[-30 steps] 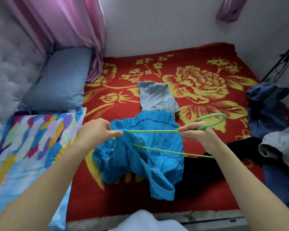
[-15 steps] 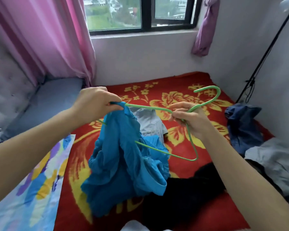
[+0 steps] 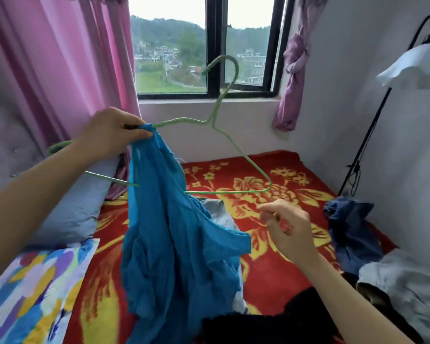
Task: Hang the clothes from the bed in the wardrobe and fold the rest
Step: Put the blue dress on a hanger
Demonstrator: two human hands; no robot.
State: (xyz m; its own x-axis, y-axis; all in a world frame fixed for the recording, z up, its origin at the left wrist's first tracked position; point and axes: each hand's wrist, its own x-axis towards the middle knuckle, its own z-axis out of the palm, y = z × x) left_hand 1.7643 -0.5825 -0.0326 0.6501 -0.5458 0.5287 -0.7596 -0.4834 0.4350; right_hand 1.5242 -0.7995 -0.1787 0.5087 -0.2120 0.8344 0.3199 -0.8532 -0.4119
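Observation:
A bright blue garment [image 3: 174, 244] hangs bunched from the left arm of a thin green hanger [image 3: 236, 150], raised upright above the bed. My left hand [image 3: 109, 132] pinches the garment's top together with the hanger's left shoulder. Below the hanger's right corner, my right hand [image 3: 286, 229] hovers with fingers loosely curled and holds nothing. On the red flowered blanket [image 3: 271, 276] lie a pale blue garment [image 3: 219, 214] behind the hanging one, a black garment [image 3: 271, 321] in front, a dark blue one [image 3: 353, 227] and a grey one [image 3: 402, 289] at the right.
A grey-blue pillow [image 3: 72, 209] and a multicoloured pillow [image 3: 30, 289] lie at the left by the padded headboard. Pink curtains [image 3: 60, 65] frame the window [image 3: 209, 45]. A black lamp stand [image 3: 372, 135] with a white shade leans at the right wall.
The hanger with the blue garment has been lifted and turned upright. My right hand has let go of the hanger and dropped below it. The view has tilted up toward the window.

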